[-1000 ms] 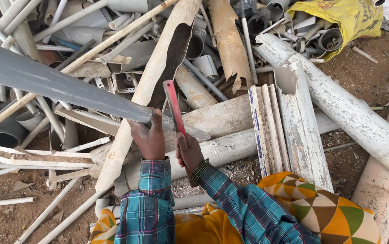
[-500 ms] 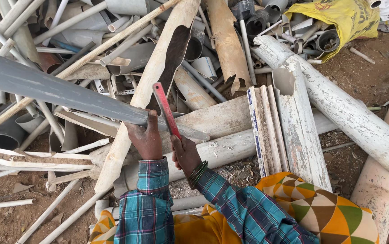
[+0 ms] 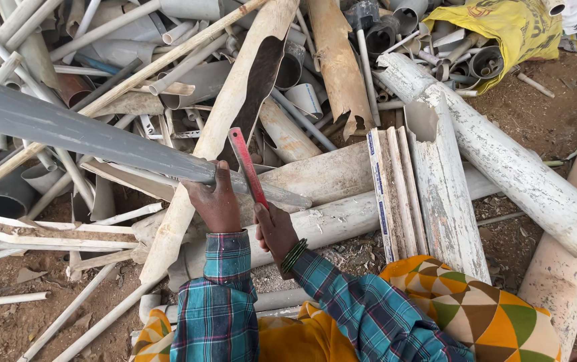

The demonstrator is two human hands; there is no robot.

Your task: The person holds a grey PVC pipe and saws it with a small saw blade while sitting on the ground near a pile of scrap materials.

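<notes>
My left hand (image 3: pixel 216 201) grips a long grey plastic pipe (image 3: pixel 87 134) that slants from the upper left down to its split end near the middle. My right hand (image 3: pixel 275 231) holds a red flat blade (image 3: pixel 247 167) by its lower end; the blade points up and away, lying across the grey pipe just right of my left hand. Both arms wear blue-green checked sleeves, and green bangles circle the right wrist. Under the hands lie dirty white pipes (image 3: pixel 329 221).
A heap of broken white, grey and tan plastic pipes (image 3: pixel 268 80) fills the ground ahead. A thick white pipe (image 3: pixel 503 161) slants at the right, flat white strips (image 3: pixel 396 188) beside it. A yellow sack (image 3: pixel 509 27) sits upper right. Bare dirt (image 3: pixel 7 322) shows lower left.
The red blade has slid forward and up across the grey pipe, and my right hand has moved with it. My left hand stays on the pipe.
</notes>
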